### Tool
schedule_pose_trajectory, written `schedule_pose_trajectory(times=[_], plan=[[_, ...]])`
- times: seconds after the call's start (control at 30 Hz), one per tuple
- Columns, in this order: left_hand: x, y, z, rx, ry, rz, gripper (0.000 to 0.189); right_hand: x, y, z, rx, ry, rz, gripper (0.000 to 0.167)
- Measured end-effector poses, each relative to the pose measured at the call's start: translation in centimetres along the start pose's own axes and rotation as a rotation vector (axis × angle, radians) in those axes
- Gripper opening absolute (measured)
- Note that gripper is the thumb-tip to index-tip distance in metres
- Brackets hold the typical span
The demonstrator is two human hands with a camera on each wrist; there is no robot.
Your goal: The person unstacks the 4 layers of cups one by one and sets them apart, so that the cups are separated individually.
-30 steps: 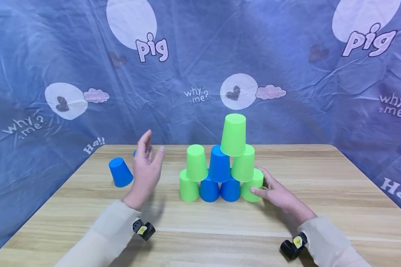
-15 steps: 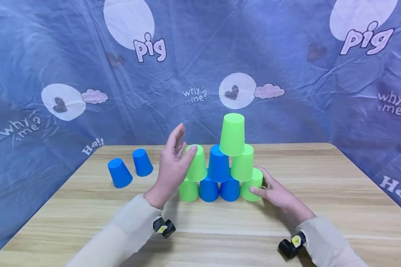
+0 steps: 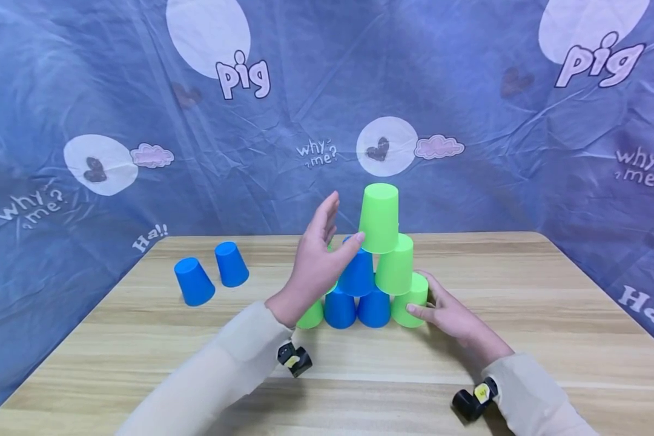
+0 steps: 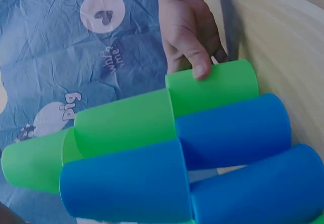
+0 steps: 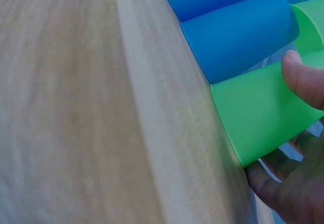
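Note:
Inverted plastic cups form a stepped stack in the head view. A green cup [image 3: 379, 219] tops it, resting over a blue cup [image 3: 355, 275] and another green cup [image 3: 395, 266]. My left hand [image 3: 318, 260] is raised with its fingers straight, hiding most of the stack's left side. Its thumb tip lies by the top cup's lower left edge; whether it touches cannot be told. My right hand [image 3: 452, 312] grips the bottom-row green cup [image 5: 268, 107] at the right end, thumb in front and fingers behind. More blue cups [image 4: 233, 133] stand beside it in the bottom row.
Two blue cups [image 3: 194, 281] stand apart on the wooden table [image 3: 114, 363], left of the stack. A printed blue cloth [image 3: 305, 79] hangs behind the table. Each sleeve carries a small black wrist camera [image 3: 294, 359].
My left hand has swept right from beside the loose blue cups to the upper part of the stack, uncovering the second blue cup. My right hand keeps its grip in place.

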State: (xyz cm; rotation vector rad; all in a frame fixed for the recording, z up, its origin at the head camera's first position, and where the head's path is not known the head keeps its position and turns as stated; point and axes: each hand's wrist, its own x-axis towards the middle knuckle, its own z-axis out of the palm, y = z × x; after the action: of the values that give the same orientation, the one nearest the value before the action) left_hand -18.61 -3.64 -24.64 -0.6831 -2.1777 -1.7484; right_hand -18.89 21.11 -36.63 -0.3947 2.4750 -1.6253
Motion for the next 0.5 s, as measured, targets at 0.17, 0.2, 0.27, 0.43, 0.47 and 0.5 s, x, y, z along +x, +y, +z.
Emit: schedule_pose_trajectory(times=[0.17, 0.2, 0.27, 0.43, 0.47, 0.5], plan=[[0.8, 0.6, 0.6, 0.051, -0.054, -0.027, 0.074, 0.0, 0.0, -0.1, 0.004, -0.007, -0.003, 0.073], [1.1, 0.7, 0.6, 0.065, -0.063, -0.032, 0.075, 0.1, 0.0, -0.1, 0.003, -0.008, -0.002, 0.073], [1.6, 0.9, 0.8, 0.090, -0.086, -0.049, 0.078, 0.1, -0.1, -0.1, 0.007, -0.011, 0.000, 0.073], [2.3, 1.6, 1.3, 0.115, -0.132, -0.103, 0.083, 0.0, -0.1, -0.2, 0.012, -0.017, -0.005, 0.071], [2.4, 1.7, 1.4, 0.118, -0.135, -0.114, 0.083, 0.0, 0.0, -0.2, 0.012, -0.020, -0.011, 0.071], [2.5, 1.8, 1.5, 0.126, -0.134, -0.121, 0.084, 0.0, 0.0, -0.1, 0.013, -0.023, -0.016, 0.071]])
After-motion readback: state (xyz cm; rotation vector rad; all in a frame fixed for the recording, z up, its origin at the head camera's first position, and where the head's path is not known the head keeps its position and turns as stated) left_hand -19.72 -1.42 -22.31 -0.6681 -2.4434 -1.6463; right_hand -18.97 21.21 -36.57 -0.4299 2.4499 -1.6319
